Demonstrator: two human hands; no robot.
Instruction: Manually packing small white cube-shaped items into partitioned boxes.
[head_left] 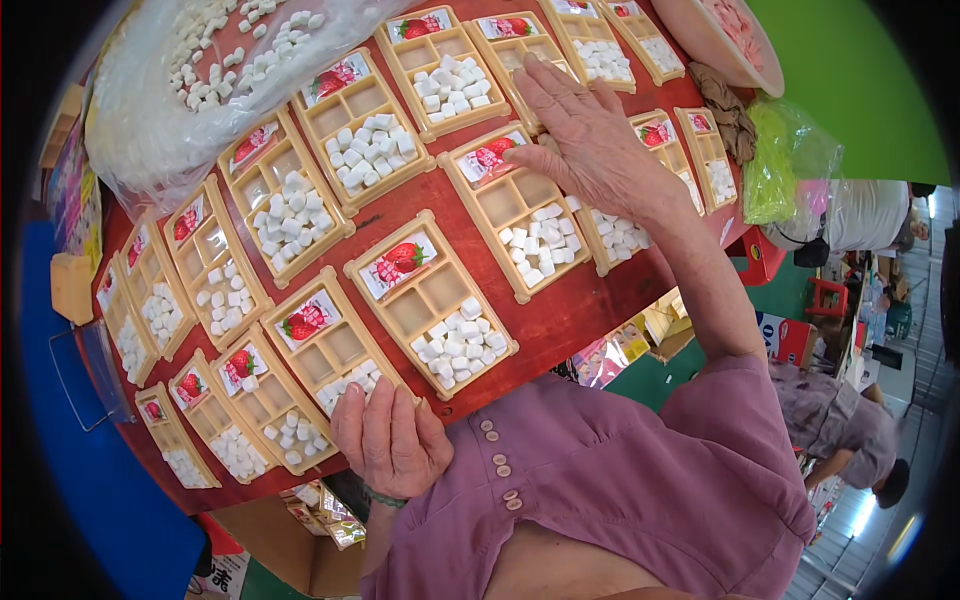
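Observation:
My left hand (392,440) rests at the table's near edge, its fingers lying over the near end of a beige tray (345,337) and hiding part of its white mini marshmallows (345,385). My right hand (595,145) reaches across the table, fingers stretched out and thumb apart, with nothing seen in it. Its fingertips lie over a far tray (498,52); beneath the thumb is a nearer tray (505,205) with marshmallows (543,240) in its large compartment. Between my hands sits another filled tray (403,297). Each tray has a small strawberry-printed packet (398,265) at its far end.
Several similar trays stand in rows on the red table (590,310). A clear plastic bag of marshmallows (200,90) lies at the far left. A pale basin with pink pieces (735,45), a brown cloth (722,105) and a yellow-green bag (775,165) are at right. A person (840,420) is beyond.

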